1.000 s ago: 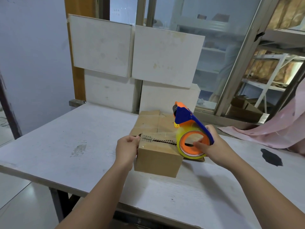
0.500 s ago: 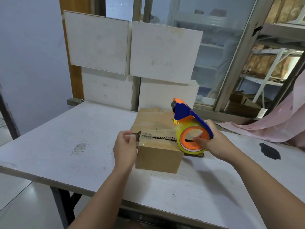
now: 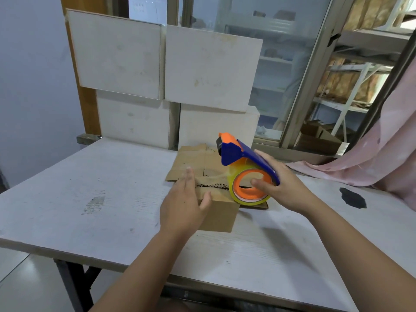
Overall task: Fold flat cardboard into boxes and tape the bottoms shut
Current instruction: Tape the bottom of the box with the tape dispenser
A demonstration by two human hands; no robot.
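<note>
A small brown cardboard box [image 3: 219, 216] stands on the white table [image 3: 108, 199], its top flaps meeting at a jagged seam. My left hand [image 3: 183, 203] lies flat on the box's left top edge, fingers straight, pressing the tape end down. My right hand [image 3: 280, 184] grips a blue and orange tape dispenser [image 3: 243, 170] with a yellowish tape roll, held at the box's right end. A clear strip of tape runs from the roll toward my left fingers. Flat cardboard [image 3: 193, 161] lies behind the box.
White panels [image 3: 209, 68] lean against the window frame behind the table. Pink cloth [image 3: 371, 158] drapes over the table's right rear. A black patch [image 3: 352, 197] marks the tabletop at right. The table's front edge runs near my forearms.
My left hand has gone from gripping the box's left side to lying flat with straight fingers on its top. The dispenser stays at the box's right end.
</note>
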